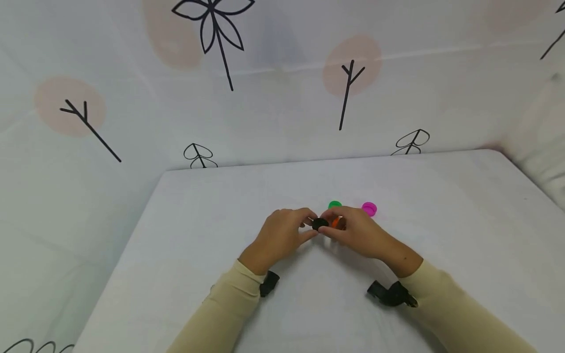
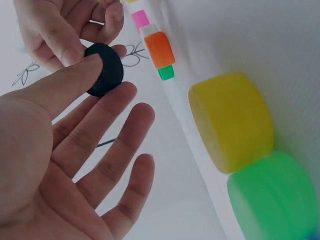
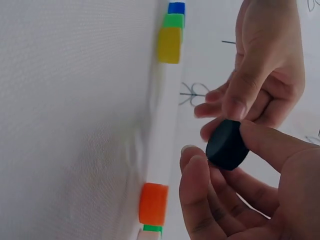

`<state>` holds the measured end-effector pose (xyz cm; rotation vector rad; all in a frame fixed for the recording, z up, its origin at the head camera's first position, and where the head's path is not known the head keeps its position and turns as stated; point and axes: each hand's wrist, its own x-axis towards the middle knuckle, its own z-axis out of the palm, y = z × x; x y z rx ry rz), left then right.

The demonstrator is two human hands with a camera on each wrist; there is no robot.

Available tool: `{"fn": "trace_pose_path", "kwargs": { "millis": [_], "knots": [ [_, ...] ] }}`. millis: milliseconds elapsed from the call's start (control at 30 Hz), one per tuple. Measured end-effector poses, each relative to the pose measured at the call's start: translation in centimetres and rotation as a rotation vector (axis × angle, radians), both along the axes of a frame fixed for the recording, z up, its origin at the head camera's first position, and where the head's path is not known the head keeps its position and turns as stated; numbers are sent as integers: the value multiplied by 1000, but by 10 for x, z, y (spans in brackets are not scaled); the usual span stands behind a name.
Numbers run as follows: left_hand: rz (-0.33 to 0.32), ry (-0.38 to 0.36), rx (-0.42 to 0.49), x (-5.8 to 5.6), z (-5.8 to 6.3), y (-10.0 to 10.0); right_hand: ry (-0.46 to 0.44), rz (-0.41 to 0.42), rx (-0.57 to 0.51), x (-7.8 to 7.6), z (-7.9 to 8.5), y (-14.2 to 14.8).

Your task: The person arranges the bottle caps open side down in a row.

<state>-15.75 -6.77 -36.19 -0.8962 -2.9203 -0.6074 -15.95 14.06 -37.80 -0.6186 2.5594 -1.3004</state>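
Observation:
Above the middle of the table, both hands hold one thick, round black cap (image 1: 320, 224). My left hand (image 1: 281, 235) pinches it from the left; its thumb (image 2: 80, 80) lies across the cap's face in the left wrist view, while the other fingers spread loosely. From the other side, my right hand (image 1: 359, 230) grips the same cap between thumb and fingers, as the right wrist view shows. An orange cap (image 1: 337, 223) is partly covered by the right hand in the head view. Just behind are a green cap (image 1: 335, 204) and a hollow magenta cap (image 1: 369, 209).
A yellow cap (image 2: 232, 122) and a light green one (image 2: 272, 197) stand side by side on the white table (image 1: 190, 220), hidden behind the left hand in the head view. A blue piece (image 3: 176, 8) lies beyond them. Patterned cloth (image 1: 282, 98) hangs at the table's back edge.

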Motion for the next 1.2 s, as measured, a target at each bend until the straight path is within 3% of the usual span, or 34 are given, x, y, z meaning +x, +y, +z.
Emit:
{"fn": "trace_pose_path", "kwargs": {
  "millis": [133, 233, 500, 867, 1200],
  "knots": [
    [19, -29, 31, 0, 1, -3, -53, -19, -48, -1, 0, 0],
    [42, -66, 49, -1, 1, -4, -40, -40, -46, -2, -1, 0],
    [66, -114, 77, -6, 3, -7, 33, -68, -43, -2, 1, -1],
    [85, -328, 176, -12, 8, -12, 187, -62, -55, -2, -2, -5],
    [52, -407, 227, -14, 11, -15, 292, -62, -18, 3, -2, -9]
  ]
}}
